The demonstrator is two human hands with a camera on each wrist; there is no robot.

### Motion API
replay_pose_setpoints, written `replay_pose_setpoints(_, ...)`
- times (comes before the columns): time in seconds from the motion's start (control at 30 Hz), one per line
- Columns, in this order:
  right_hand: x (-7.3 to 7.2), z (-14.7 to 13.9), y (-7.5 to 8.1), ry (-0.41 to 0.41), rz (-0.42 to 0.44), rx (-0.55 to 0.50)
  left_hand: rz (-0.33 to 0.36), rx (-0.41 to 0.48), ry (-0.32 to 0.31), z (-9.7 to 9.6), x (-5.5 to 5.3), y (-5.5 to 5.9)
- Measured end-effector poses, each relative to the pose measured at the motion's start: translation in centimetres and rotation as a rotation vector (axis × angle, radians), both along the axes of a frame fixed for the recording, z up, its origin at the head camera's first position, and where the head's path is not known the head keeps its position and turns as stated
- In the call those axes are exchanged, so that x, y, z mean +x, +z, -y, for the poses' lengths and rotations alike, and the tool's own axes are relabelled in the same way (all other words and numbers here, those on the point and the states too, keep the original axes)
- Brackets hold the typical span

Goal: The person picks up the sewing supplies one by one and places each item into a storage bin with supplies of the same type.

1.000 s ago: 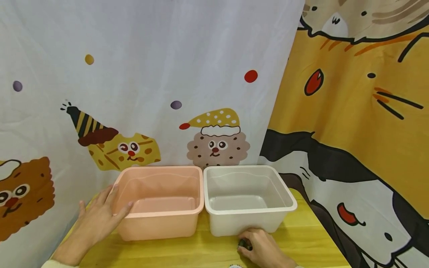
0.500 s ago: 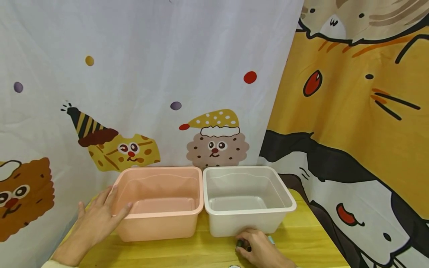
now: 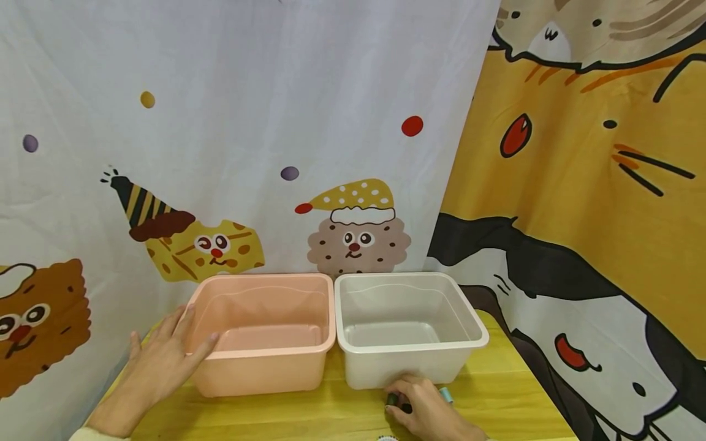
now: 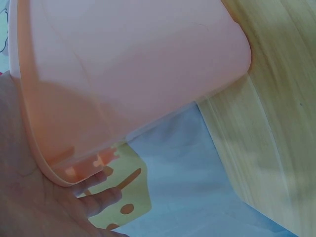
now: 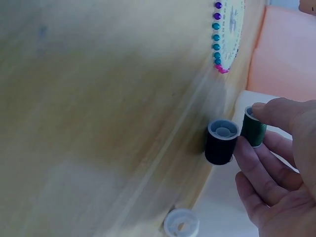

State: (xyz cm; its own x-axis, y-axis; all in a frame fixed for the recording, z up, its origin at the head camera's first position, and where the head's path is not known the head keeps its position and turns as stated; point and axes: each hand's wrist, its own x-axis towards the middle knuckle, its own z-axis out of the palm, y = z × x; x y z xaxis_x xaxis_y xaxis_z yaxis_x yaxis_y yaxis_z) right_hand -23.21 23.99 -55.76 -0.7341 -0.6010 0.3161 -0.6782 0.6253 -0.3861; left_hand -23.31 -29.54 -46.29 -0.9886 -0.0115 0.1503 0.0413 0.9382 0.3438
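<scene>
My right hand (image 3: pixel 421 407) is low in front of the white bin (image 3: pixel 408 367). Its thumb and fingers pinch a small spool of dark green thread (image 5: pixel 254 129), seen best in the right wrist view. Right beside it is a spool of black thread (image 5: pixel 220 143), close to or touching a fingertip. A light blue spool (image 3: pixel 446 395) lies to the right of that hand. My left hand (image 3: pixel 162 361) rests against the left side of the pink bin (image 3: pixel 259 373), fingers extended over its rim; the left wrist view shows the palm along that rim.
The two bins stand side by side on a yellowish wooden table (image 3: pixel 287 416). A round card of coloured pearl-head pins (image 5: pixel 231 34) lies near the front edge, mostly cut off in the head view. A printed curtain (image 3: pixel 248 122) hangs behind.
My right hand has shifted slightly left with the green spool. The light blue spool has come into view on its right. My left hand stays put.
</scene>
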Motion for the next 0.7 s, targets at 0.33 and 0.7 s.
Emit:
replay_pose_setpoints(0.33, 0.1, 0.5, 0.3, -0.031, -0.078, 0.01, -0.021, -0.027, 0.01, -0.1, -0.1, 0.1)
replay_pose_setpoints(0.7, 0.5, 1.3, 0.9, -0.024, -0.146, 0.027, -0.035, -0.054, 0.001, -0.2, -0.1, 0.1)
